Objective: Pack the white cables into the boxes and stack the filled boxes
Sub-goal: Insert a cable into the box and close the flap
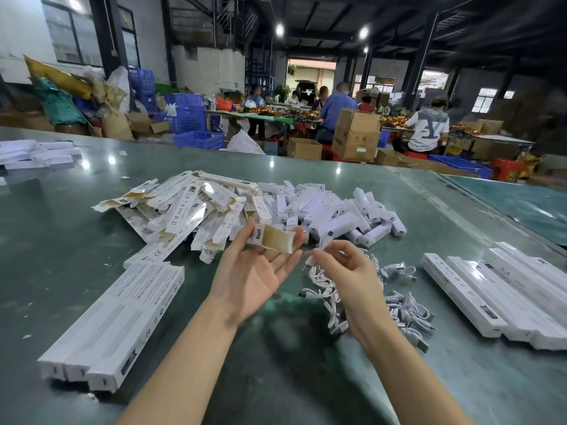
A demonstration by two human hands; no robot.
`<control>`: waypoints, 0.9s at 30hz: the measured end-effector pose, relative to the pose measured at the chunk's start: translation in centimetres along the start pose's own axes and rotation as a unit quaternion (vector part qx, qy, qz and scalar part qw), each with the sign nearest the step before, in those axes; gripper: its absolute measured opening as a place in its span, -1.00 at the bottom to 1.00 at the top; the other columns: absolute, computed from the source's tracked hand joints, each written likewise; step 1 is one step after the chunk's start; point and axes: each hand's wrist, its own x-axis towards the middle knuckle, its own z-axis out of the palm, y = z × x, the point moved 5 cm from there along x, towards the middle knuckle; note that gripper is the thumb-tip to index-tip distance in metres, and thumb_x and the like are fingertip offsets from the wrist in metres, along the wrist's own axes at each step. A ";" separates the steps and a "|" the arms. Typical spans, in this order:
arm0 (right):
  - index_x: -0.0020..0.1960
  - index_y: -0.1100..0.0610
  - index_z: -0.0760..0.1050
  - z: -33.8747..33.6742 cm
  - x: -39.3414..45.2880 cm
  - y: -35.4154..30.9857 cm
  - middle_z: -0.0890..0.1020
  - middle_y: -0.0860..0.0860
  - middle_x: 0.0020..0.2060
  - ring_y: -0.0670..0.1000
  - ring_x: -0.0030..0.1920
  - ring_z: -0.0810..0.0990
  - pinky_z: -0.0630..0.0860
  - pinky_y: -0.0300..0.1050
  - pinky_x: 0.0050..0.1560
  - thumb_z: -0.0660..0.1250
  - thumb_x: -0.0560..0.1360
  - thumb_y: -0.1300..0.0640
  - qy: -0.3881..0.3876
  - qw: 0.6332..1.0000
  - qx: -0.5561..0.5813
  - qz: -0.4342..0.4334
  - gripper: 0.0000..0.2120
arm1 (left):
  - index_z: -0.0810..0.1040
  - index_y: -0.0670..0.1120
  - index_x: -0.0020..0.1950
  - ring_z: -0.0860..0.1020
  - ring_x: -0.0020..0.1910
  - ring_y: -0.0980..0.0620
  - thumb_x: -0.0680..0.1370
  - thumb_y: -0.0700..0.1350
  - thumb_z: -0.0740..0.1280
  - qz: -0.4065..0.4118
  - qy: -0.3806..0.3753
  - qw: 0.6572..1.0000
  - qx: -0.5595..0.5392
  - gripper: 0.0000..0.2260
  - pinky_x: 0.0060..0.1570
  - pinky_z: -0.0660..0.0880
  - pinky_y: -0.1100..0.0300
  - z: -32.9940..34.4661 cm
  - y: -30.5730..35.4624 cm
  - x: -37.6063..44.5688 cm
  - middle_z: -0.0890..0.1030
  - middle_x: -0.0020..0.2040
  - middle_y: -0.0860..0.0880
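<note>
At frame centre, the left hand pinches a small open white cardboard box while the right hand pinches a coiled white cable, which could snag the box's mouth and spring loose.

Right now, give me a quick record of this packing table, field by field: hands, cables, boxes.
left hand: palm up, holding a small open box
right hand: pinching a white cable
loose cables: heap under the right hand
unfilled boxes: pile behind the hands
long boxes, left: side by side
long boxes, right: side by side
table: green
</note>
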 end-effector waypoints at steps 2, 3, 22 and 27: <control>-0.15 0.14 0.58 -0.5 0.2 -0.1 0.62 -0.01 -0.30 -0.15 -0.31 0.54 0.43 -0.40 -0.29 0.45 0.44 0.23 0.012 0.999 0.051 0.016 -0.94 | 0.65 -0.11 -0.17 0.48 0.37 -0.21 0.58 0.13 0.26 -0.012 0.006 1.000 -0.009 -0.64 0.38 0.36 0.00 -0.3 0.0 0.0 0.48 0.38 -0.28; -0.16 0.14 0.57 -0.6 0.2 -0.2 0.61 -0.04 -0.33 -0.16 -0.35 0.52 0.42 -0.41 -0.32 0.44 0.44 0.25 0.013 0.997 0.074 0.022 -0.93 | 0.58 -0.08 -0.18 0.47 0.37 -0.23 0.57 0.13 0.27 -0.019 0.010 1.000 -0.016 -0.68 0.40 0.32 -0.01 -0.4 0.0 0.0 0.47 0.39 -0.29; -0.12 0.19 0.57 -0.4 0.1 -1.0 0.71 0.06 -0.26 -0.04 -0.32 0.64 0.53 -0.25 -0.35 0.36 0.51 0.31 0.001 0.999 -0.007 -0.046 -0.93 | 0.35 -0.36 0.42 0.48 0.34 -0.32 0.54 0.09 0.33 -0.067 -0.031 0.997 0.021 -0.36 0.34 0.42 -0.15 0.0 -1.0 0.2 0.46 0.36 -0.38; -0.15 0.10 0.55 -0.7 -0.1 -1.7 0.66 -0.05 -0.36 -0.06 -0.35 0.61 0.54 -0.20 -0.28 0.38 0.49 0.29 0.009 0.980 -0.151 -0.126 -0.88 | 0.48 -0.33 0.25 0.55 0.25 -0.32 0.54 0.08 0.30 -0.104 0.003 0.994 0.021 -0.49 0.25 0.48 -0.15 -0.5 -1.4 0.3 0.51 0.28 -0.40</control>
